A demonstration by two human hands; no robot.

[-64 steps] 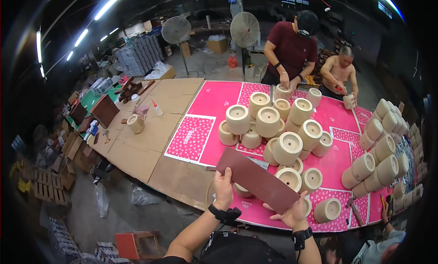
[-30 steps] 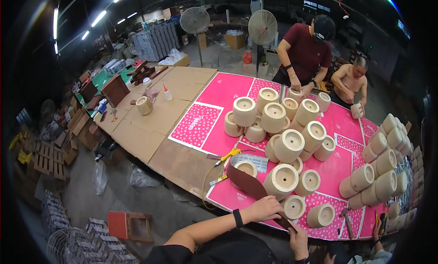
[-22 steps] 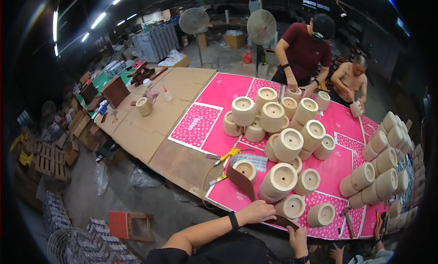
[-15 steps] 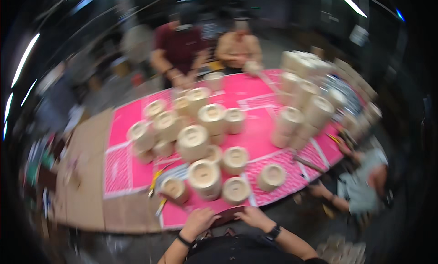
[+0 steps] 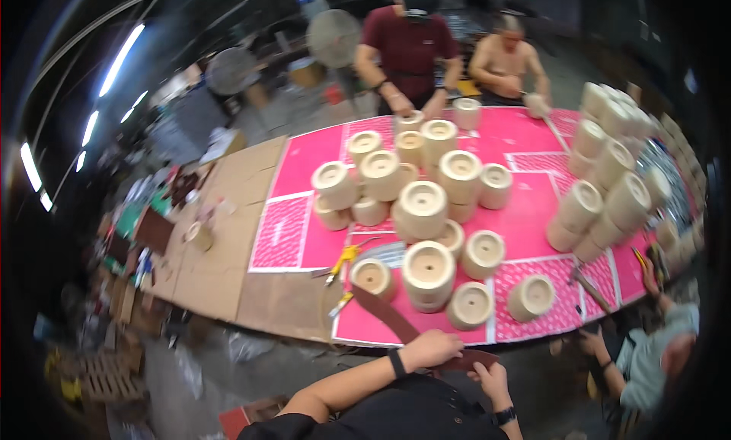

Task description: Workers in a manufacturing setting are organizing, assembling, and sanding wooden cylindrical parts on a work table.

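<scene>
A dark reddish-brown flexible strip (image 5: 387, 316) runs from the near table edge, beside a pale wooden cylinder, down to my hands. My left hand (image 5: 432, 350) is closed around its middle stretch. My right hand (image 5: 491, 381) pinches it near the other end, just to the right and a bit closer to my body. Past the strip stand pale wooden cylinders with recessed, holed tops: a tall one (image 5: 429, 267), a low one (image 5: 470, 306) and a tilted one (image 5: 371, 278) touching or very close to the strip's far end.
Several more cylinders stand on the pink-covered table (image 5: 525, 212), with stacks (image 5: 609, 166) at the right. Yellow-handled tools (image 5: 343, 259) lie left of the cylinders; a hammer (image 5: 592, 289) lies at the right. Brown cardboard (image 5: 221, 242) covers the left end. Co-workers are across and at the right.
The view has turned left, so the table sits further right in the picture. My hands have come closer together, and a long part of the strip now extends past my left hand.
</scene>
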